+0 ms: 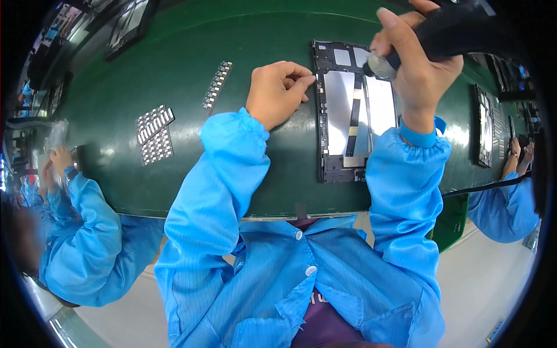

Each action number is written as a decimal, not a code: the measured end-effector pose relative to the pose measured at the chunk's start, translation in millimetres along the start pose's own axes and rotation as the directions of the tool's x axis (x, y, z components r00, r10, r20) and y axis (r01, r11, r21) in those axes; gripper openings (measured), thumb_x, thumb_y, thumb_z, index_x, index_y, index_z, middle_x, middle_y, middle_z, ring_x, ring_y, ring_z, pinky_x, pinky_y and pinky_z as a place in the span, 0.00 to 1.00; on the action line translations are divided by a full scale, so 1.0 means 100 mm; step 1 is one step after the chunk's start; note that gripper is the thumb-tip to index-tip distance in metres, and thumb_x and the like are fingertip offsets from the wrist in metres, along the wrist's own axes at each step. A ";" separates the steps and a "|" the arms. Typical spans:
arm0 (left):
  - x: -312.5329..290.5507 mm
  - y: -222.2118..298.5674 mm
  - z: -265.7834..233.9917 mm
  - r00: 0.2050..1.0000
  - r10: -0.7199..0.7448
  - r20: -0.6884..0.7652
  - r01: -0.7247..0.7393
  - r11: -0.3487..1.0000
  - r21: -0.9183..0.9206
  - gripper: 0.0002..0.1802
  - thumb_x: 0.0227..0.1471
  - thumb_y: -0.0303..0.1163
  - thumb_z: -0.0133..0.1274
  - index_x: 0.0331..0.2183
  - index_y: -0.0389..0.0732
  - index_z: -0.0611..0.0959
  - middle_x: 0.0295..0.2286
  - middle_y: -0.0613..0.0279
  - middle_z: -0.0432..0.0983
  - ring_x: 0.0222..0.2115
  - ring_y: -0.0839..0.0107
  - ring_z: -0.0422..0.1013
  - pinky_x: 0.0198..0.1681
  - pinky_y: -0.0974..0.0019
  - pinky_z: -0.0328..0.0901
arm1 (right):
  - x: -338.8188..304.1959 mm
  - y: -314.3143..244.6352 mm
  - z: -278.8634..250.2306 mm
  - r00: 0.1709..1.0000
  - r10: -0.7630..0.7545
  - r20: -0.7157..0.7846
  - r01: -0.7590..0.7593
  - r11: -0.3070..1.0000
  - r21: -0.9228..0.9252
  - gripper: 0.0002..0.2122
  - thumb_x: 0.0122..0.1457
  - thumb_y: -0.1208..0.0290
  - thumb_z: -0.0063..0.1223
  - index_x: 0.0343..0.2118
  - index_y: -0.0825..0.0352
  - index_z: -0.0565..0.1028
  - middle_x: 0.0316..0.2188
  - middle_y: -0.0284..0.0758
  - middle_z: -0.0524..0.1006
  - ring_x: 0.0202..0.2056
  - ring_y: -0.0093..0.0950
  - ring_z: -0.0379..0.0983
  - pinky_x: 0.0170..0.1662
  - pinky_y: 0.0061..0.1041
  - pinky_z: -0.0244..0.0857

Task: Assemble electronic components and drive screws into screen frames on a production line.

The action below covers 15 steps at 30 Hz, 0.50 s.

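Observation:
A black tablet-like device frame [320,171] with silver panels lies on the green table [261,185]. A dark ribbon strip [354,119] runs down its middle. My left hand [277,93] is beside its upper left edge, thumb and forefinger pinched together; what they hold, if anything, is too small to make out. Over the upper right corner, my right hand [420,72] is wrapped round a thick black handheld tool [458,29] with a rounded, pale end. That end covers part of the frame, and the tool's far part runs out of view.
Left of my hand lies a narrow strip of small parts [217,85]. Farther left, several sheets of small parts [155,134] overlap. Another dark device frame [484,124] is on the right. Co-workers in blue sleeves sit at left [87,226] and right [505,203].

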State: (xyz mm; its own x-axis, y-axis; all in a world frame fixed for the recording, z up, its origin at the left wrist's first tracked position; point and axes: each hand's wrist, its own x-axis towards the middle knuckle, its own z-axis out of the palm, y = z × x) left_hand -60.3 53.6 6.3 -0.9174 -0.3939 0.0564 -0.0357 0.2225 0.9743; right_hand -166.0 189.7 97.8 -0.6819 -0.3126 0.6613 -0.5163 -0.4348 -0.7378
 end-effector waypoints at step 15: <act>-0.08 0.01 0.38 0.742 0.579 0.337 -0.648 0.493 0.580 0.19 0.37 0.29 0.61 0.36 0.36 0.78 0.39 0.52 0.73 0.46 0.57 0.67 0.50 0.54 0.60 | -0.41 -0.15 -0.59 0.961 0.143 -0.236 -0.184 0.969 -0.166 0.14 0.45 0.84 0.58 0.37 0.74 0.69 0.15 0.29 0.71 0.17 0.16 0.67 0.20 0.14 0.58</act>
State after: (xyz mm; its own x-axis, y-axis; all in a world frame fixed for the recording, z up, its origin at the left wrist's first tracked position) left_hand -68.2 91.4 -1.2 -0.8352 0.1371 0.5326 0.3471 0.8825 0.3172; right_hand -161.0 259.3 73.2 -0.8514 -0.1630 0.4986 -0.4603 -0.2234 -0.8592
